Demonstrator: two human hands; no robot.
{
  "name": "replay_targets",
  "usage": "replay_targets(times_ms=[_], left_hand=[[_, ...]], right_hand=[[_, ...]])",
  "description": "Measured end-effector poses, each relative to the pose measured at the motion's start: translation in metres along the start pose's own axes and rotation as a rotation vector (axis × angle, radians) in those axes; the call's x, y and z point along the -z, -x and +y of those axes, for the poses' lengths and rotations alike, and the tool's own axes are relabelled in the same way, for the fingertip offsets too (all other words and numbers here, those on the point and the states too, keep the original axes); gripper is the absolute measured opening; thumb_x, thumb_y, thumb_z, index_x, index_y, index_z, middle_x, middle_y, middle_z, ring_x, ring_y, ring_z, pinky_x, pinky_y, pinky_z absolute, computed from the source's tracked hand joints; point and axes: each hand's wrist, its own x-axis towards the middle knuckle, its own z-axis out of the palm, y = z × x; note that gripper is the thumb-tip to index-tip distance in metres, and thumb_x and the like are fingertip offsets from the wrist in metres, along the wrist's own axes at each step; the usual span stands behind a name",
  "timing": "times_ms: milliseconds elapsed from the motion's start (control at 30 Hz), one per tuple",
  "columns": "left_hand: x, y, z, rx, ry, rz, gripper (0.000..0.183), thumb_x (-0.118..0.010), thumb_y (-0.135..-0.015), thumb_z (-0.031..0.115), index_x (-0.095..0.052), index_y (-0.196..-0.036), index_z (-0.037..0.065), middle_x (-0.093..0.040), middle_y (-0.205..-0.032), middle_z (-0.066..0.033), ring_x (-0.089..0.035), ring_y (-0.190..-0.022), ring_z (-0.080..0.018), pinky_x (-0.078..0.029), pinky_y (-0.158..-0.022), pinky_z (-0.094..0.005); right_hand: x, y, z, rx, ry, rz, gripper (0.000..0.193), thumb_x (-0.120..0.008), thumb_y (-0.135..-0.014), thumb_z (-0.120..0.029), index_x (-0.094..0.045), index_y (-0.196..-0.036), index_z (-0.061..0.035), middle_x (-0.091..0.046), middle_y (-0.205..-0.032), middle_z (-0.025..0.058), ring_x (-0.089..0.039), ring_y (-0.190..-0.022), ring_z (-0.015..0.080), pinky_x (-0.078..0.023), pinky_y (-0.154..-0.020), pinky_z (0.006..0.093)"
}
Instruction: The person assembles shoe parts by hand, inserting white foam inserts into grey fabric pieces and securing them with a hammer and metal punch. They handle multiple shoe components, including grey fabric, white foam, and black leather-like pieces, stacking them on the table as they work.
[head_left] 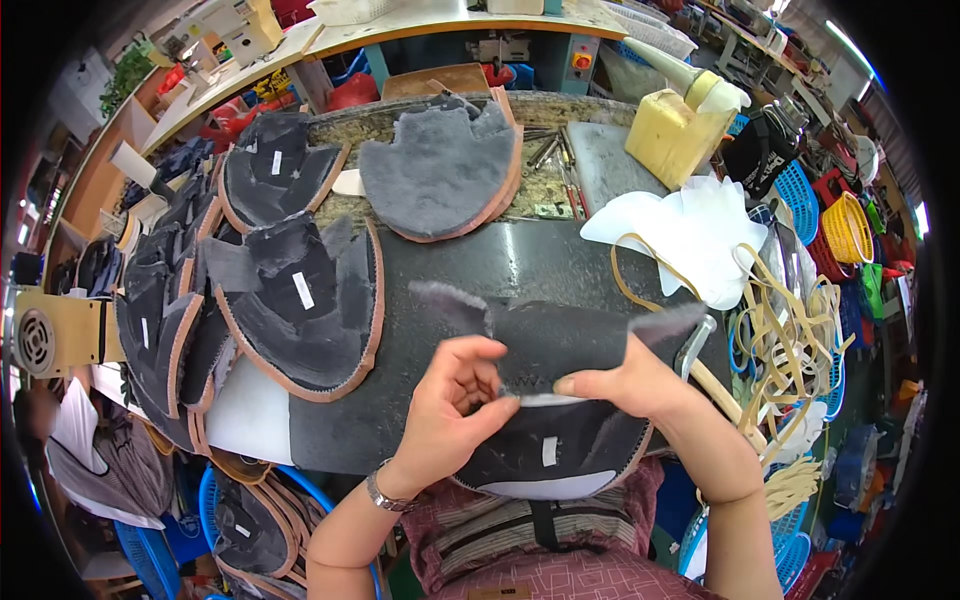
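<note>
In front of me is a dark shoe upper (565, 335) with a fuzzy grey lining showing at its raised flaps. A zigzag seam and a white strip run across it, and its rounded lower part, with a small white label, hangs over the table's near edge against my lap. My left hand (455, 405) is closed at the upper's left side, fingers curled and thumb tip at the white strip. On the other side, my right hand (625, 380) grips the upper with its thumb pressed by the seam; its other fingers are hidden behind the material.
Several similar uppers (305, 300) with brown edging lie at left, and a fleece-side-up stack (435, 165) lies farther back. A hammer (715, 385) rests right of my hand. Beyond are white sheets (690, 235), a yellowish container (675, 135) and tan strips (775, 340).
</note>
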Motion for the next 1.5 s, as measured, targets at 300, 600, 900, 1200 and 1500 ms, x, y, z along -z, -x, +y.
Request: replay_targets(times_ms=[300,600,900,1200,1500], left_hand=[[0.022,-0.029,-0.035,-0.475,-1.004,-0.004,0.027,-0.061,-0.072,0.006,-0.063,-0.099,0.002,-0.06,-0.087,-0.0085,-0.061,-0.078,-0.0236,-0.05,-0.066,-0.0308],[0.032,-0.041,-0.047,-0.839,-1.494,-0.273,0.03,-0.059,-0.065,0.005,-0.063,-0.093,-0.005,-0.06,-0.083,-0.0099,-0.059,-0.07,-0.0193,-0.05,-0.059,-0.0262],[0.039,-0.054,-0.042,-1.147,-1.697,-0.517,0.033,-0.058,-0.065,0.008,-0.063,-0.094,-0.009,-0.062,-0.085,-0.0165,-0.057,-0.072,-0.0214,-0.05,-0.063,-0.0256],[0.057,-0.06,-0.032,-1.131,-1.62,-0.779,0.034,-0.058,-0.078,0.014,-0.064,-0.104,-0.006,-0.058,-0.1,-0.0117,-0.056,-0.088,-0.0197,-0.049,-0.078,-0.026],[0.06,-0.087,-0.007,-0.576,-1.263,-1.11,0.036,-0.061,-0.07,0.012,-0.063,-0.103,-0.003,-0.058,-0.101,-0.0114,-0.055,-0.092,-0.0217,-0.046,-0.083,-0.0295]], right_hand=[[-0.006,-0.016,0.041,0.74,1.231,0.138,0.035,-0.058,-0.066,-0.012,-0.06,-0.099,0.0003,-0.058,-0.09,0.0068,-0.057,-0.075,0.0171,-0.049,-0.065,0.0272],[-0.002,-0.027,0.063,0.868,1.35,0.079,0.031,-0.057,-0.066,-0.013,-0.061,-0.093,0.0027,-0.058,-0.091,0.0103,-0.057,-0.082,0.0191,-0.049,-0.068,0.0277],[-0.001,-0.033,0.064,0.875,1.338,-0.083,0.027,-0.057,-0.066,-0.014,-0.061,-0.087,0.0017,-0.058,-0.091,0.0101,-0.055,-0.082,0.0195,-0.047,-0.072,0.0286],[0.02,-0.035,0.061,0.844,1.192,-0.209,0.039,-0.061,-0.065,-0.014,-0.063,-0.099,0.0059,-0.059,-0.097,0.0123,-0.056,-0.088,0.0203,-0.05,-0.075,0.027],[0.041,-0.03,0.057,0.623,1.036,-0.394,0.061,-0.065,-0.065,-0.033,-0.058,-0.116,-0.0007,-0.057,-0.117,0.009,-0.053,-0.104,0.0231,-0.042,-0.091,0.0371]])
